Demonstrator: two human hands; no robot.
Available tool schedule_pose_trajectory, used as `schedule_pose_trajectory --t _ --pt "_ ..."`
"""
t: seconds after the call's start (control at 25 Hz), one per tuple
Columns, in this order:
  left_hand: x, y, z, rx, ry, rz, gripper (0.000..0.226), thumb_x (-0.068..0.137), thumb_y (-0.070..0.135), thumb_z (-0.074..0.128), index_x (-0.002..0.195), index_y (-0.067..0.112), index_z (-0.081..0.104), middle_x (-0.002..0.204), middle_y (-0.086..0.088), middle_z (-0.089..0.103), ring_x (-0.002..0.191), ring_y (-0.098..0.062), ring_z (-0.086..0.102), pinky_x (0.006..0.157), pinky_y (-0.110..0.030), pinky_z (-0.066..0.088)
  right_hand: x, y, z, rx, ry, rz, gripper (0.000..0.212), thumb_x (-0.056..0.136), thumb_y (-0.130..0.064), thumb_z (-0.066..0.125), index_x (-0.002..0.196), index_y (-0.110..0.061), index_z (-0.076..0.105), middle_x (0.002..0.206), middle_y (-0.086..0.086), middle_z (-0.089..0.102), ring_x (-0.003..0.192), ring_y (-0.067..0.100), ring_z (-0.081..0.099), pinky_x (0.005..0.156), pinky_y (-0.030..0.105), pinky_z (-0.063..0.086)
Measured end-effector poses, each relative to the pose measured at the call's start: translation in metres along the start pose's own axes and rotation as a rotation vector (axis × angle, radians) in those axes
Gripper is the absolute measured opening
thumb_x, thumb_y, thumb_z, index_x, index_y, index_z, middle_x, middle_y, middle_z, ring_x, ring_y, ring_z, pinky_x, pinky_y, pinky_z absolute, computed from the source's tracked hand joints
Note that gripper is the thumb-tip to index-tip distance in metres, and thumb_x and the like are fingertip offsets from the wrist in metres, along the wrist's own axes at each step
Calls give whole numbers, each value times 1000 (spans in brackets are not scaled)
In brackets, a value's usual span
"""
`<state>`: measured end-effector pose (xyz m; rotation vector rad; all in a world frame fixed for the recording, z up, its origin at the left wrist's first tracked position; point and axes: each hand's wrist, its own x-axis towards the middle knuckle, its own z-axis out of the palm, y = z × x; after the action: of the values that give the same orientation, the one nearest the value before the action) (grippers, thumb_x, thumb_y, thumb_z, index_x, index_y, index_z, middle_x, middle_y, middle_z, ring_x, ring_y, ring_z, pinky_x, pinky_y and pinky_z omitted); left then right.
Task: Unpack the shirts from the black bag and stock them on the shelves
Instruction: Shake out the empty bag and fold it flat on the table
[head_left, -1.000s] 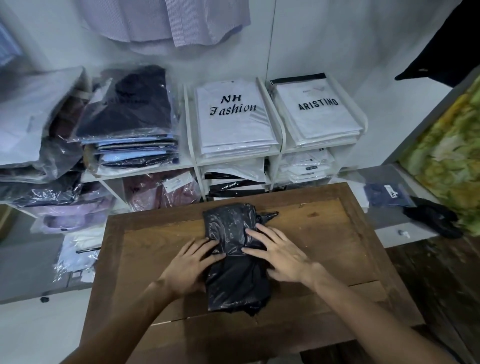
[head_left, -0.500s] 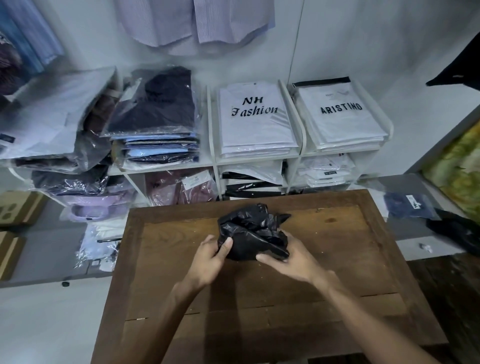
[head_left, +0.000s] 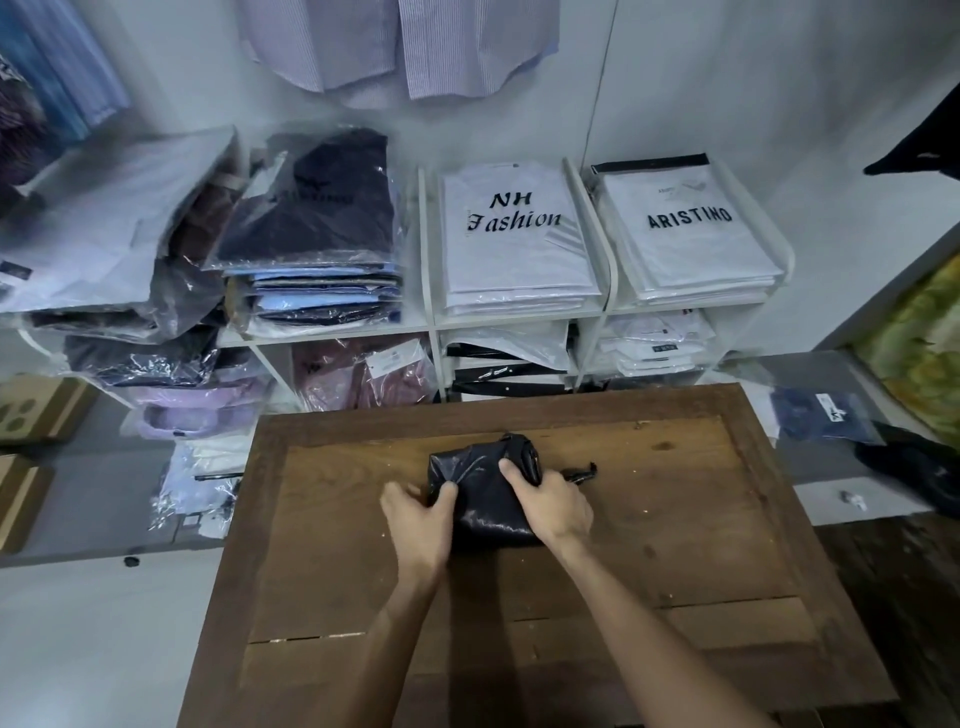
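Note:
The black bag (head_left: 483, 493) lies folded into a small bundle on the wooden table (head_left: 675, 545). My left hand (head_left: 421, 519) grips its left edge. My right hand (head_left: 550, 504) presses and grips its right side. Behind the table stand white shelves (head_left: 431, 322) stocked with packed shirts: a dark stack (head_left: 317, 249), a white "NH Fashion" stack (head_left: 519, 244) and a white "ARISTINO" stack (head_left: 691, 234). Lower compartments hold more packed shirts.
Bagged garments (head_left: 104, 239) pile up at the left of the shelves, with more packs on the floor (head_left: 202, 478). A striped shirt (head_left: 400, 41) hangs on the wall above. A packed dark shirt (head_left: 815, 415) and a dark object (head_left: 914, 462) lie on the grey ledge at the right.
The bag went from a long flat fold to a small compact bundle. Both hands shifted from pressing it flat to gripping its sides.

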<state>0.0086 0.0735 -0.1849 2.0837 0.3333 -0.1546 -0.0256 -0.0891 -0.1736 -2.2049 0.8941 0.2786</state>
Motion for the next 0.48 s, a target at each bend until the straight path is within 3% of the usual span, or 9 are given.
schedule_pose_trajectory --t 0.08,0.16,0.28,0.32,0.4,0.48 --pt "7 1 9 412 56 460 46 77 40 70 116 19 58 126 -7 56 116 -29 54 96 -47 45 4 -1 2 -113 76 -50 71 88 -85 36 89 -24 72 92 6 76 98 33 72 84 37 54" --pt "15 -1 21 680 -76 807 41 93 43 51 133 35 59 143 -1 55 138 -24 45 110 -51 37 5 6 5 -140 105 -53 71 92 -81 34 107 -22 70 101 11 77 101 35 71 85 39 56" --pt "21 -9 31 902 -237 832 50 101 46 33 145 34 52 150 -5 53 146 -29 40 116 -64 25 6 8 4 -148 156 -53 53 101 -63 40 124 -16 49 114 12 70 102 35 70 86 42 56" --pt "21 -11 33 959 -249 815 54 101 45 32 149 27 49 151 -7 51 148 -31 38 117 -66 21 6 8 4 -194 266 -167 45 101 -51 49 129 -16 45 122 13 66 106 35 67 89 43 55" --pt "16 -10 34 1029 -273 789 62 100 43 29 153 14 43 157 -11 44 151 -32 30 119 -68 15 7 2 6 -320 392 -556 52 97 -33 57 145 -19 45 141 14 55 128 33 56 106 46 48" --pt "12 -17 35 1055 -304 785 66 98 41 25 154 7 37 161 -16 34 153 -35 22 120 -67 13 9 -4 13 -417 212 -877 51 107 -35 41 157 -25 38 164 5 37 154 25 28 126 47 25"
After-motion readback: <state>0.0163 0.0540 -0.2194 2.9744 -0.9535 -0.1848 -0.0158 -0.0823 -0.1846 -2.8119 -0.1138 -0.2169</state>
